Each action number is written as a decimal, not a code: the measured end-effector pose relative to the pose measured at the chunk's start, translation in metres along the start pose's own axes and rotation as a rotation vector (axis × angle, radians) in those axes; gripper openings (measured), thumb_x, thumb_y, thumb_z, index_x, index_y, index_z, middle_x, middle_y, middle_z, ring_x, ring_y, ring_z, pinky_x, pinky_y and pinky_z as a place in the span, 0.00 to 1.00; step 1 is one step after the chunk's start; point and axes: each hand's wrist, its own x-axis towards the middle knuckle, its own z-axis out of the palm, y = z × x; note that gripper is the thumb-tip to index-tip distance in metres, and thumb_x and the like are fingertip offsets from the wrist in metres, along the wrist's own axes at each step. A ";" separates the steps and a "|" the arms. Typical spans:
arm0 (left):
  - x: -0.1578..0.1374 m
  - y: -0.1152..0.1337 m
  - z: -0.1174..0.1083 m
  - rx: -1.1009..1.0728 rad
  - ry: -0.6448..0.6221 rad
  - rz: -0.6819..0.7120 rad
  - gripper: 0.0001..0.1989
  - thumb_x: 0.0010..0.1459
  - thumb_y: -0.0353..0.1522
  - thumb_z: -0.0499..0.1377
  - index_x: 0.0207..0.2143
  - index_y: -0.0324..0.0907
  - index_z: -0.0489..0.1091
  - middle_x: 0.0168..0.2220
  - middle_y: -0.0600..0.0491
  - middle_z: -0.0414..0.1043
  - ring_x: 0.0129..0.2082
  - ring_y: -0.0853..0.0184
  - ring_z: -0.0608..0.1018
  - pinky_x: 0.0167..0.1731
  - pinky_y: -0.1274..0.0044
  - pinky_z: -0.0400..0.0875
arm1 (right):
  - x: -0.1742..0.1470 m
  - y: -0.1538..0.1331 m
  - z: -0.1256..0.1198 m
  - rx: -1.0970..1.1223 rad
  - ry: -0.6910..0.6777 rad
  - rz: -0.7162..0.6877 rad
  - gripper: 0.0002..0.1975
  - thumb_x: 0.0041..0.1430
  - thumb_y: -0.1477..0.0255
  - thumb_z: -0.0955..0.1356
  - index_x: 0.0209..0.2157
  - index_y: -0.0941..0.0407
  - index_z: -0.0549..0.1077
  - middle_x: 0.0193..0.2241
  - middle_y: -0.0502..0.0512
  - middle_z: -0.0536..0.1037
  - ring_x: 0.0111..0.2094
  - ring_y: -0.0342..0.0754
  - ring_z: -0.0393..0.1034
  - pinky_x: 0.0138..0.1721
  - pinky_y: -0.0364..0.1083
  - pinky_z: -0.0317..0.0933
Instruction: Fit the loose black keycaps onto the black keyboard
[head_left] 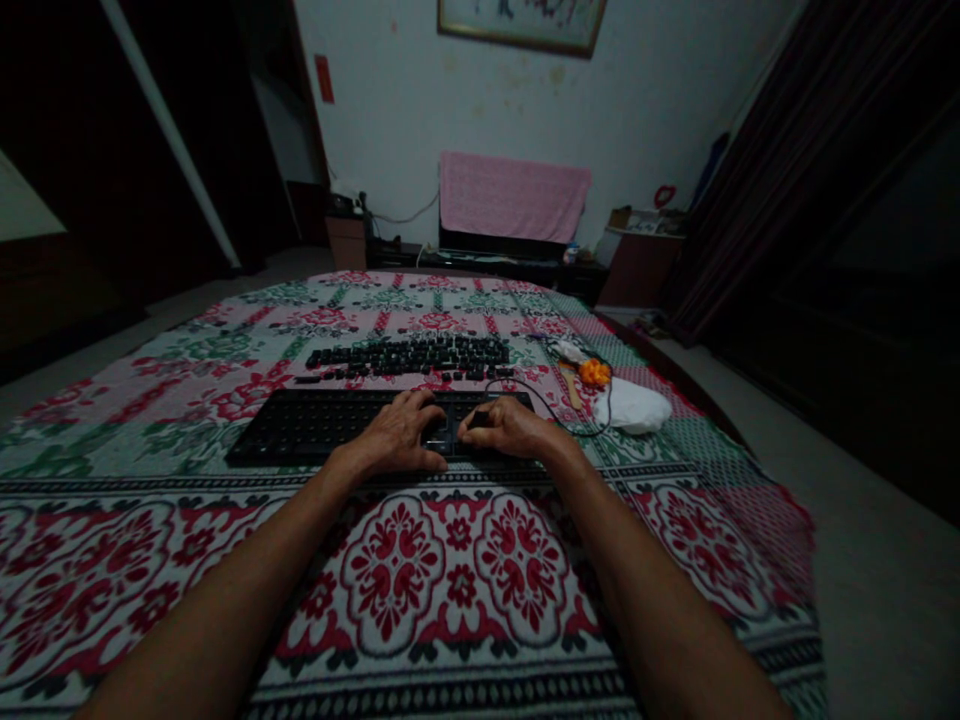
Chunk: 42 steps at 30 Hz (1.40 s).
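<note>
A black keyboard (pixel 292 425) lies on the patterned cloth in front of me, its key area mostly stripped of keycaps. My left hand (pixel 401 430) rests on it right of its middle, fingers spread, the thumb by the near edge. Over the keyboard's right part, the fingers of my right hand (pixel 506 427) are pinched together around a small dark object (pixel 477 419), too dim to name. Behind the keyboard, many loose black keycaps (pixel 420 355) are laid out in rough rows.
A black cable (pixel 555 410) loops right of the keyboard. Beyond it lie a white plastic bag (pixel 634 406), an orange bundle (pixel 595 372) and a flat wooden-looking stick (pixel 571 388). The cloth (pixel 457 590) covers a large rounded table. A pink towel (pixel 514 195) drapes a screen by the far wall.
</note>
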 end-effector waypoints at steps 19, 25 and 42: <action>-0.001 -0.002 0.000 0.001 -0.005 0.000 0.36 0.42 0.50 0.63 0.53 0.47 0.64 0.60 0.47 0.54 0.58 0.52 0.59 0.55 0.63 0.59 | 0.000 -0.002 -0.004 0.033 -0.043 0.006 0.13 0.50 0.66 0.68 0.34 0.61 0.76 0.25 0.50 0.74 0.25 0.40 0.63 0.27 0.39 0.57; 0.000 -0.003 0.001 -0.022 0.009 0.012 0.36 0.41 0.50 0.63 0.52 0.48 0.65 0.59 0.47 0.55 0.57 0.51 0.60 0.54 0.62 0.59 | -0.003 -0.005 -0.007 0.173 -0.008 0.072 0.15 0.48 0.64 0.70 0.33 0.61 0.75 0.21 0.48 0.72 0.22 0.39 0.63 0.25 0.39 0.58; 0.000 -0.002 0.001 -0.024 0.005 0.016 0.34 0.41 0.50 0.63 0.51 0.48 0.65 0.59 0.48 0.56 0.57 0.52 0.60 0.54 0.62 0.59 | -0.006 -0.008 -0.013 0.245 -0.008 0.067 0.16 0.47 0.62 0.71 0.33 0.60 0.75 0.25 0.49 0.74 0.26 0.40 0.65 0.29 0.40 0.59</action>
